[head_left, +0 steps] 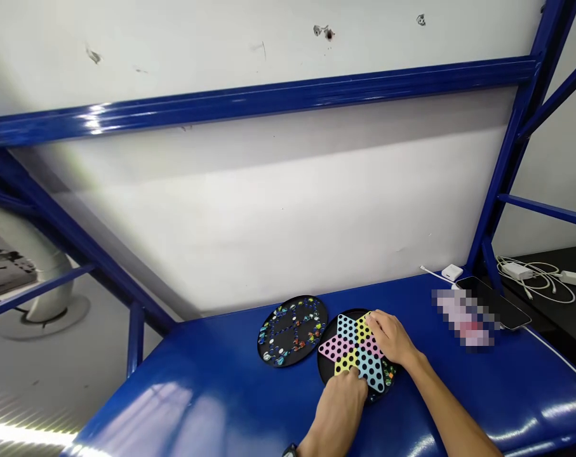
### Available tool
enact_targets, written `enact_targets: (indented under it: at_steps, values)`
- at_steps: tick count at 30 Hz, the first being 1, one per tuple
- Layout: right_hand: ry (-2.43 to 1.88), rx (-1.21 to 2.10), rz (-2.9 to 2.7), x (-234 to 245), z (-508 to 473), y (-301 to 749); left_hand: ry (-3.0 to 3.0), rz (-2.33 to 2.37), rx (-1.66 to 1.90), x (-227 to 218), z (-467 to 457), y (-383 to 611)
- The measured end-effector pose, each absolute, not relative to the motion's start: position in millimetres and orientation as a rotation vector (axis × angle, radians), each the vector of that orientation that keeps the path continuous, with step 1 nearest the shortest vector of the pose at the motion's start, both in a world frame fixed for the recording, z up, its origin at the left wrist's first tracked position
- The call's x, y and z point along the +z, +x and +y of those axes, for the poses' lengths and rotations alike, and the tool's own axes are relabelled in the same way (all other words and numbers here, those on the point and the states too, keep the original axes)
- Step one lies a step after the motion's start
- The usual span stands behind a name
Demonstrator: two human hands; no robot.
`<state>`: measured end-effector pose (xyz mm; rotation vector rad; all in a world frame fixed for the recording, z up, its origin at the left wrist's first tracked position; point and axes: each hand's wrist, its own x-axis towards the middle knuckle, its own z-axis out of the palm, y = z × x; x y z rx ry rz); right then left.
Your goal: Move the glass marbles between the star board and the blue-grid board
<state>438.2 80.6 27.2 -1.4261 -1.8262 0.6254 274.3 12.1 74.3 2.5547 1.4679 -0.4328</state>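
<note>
A star-shaped Chinese checkers board (357,355) with pink, yellow and blue points and black holes lies over a round black tray (324,374) on the blue bench. My left hand (340,412) has its fingers on the board's lower edge, and a dark watch (290,451) shows at that wrist. My right hand (390,336) lies across the board's upper right. Coloured marbles (388,374) show in the tray beneath the board's right side. To the left, a second round black tray (263,336) holds many marbles in rows.
A smartphone (500,301) lies at the bench's right, partly covered by a pixelated patch. A white charger (452,273) and cable sit behind it. White adapters and cables (530,273) lie on a dark surface further right. Blue metal shelf rails (268,95) run in front of a white wall.
</note>
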Motion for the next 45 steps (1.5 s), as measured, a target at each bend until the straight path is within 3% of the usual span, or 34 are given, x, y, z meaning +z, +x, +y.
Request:
enact_targets:
  at_steps: [6,15,21,26,33,40,45]
  values:
    - [-1.413,0.612,-1.829,29,80,439,2.518,1.489,-0.554,82,8,281]
    - [-1.41,0.651,-1.83,31,79,437,2.228,1.87,0.187,104,60,190]
    - [-1.422,0.637,-1.837,31,79,436,2.099,2.011,0.245,84,95,128]
    - [-1.437,0.613,-1.849,32,78,436,2.196,2.021,0.328,87,77,145]
    - [-1.437,0.602,-1.859,32,78,437,2.33,1.417,0.072,97,14,233]
    - [-1.428,0.603,-1.848,33,78,437,2.418,1.375,-0.225,88,6,271]
    - [-1.43,0.589,-1.852,31,78,436,2.539,1.254,-0.211,73,8,265]
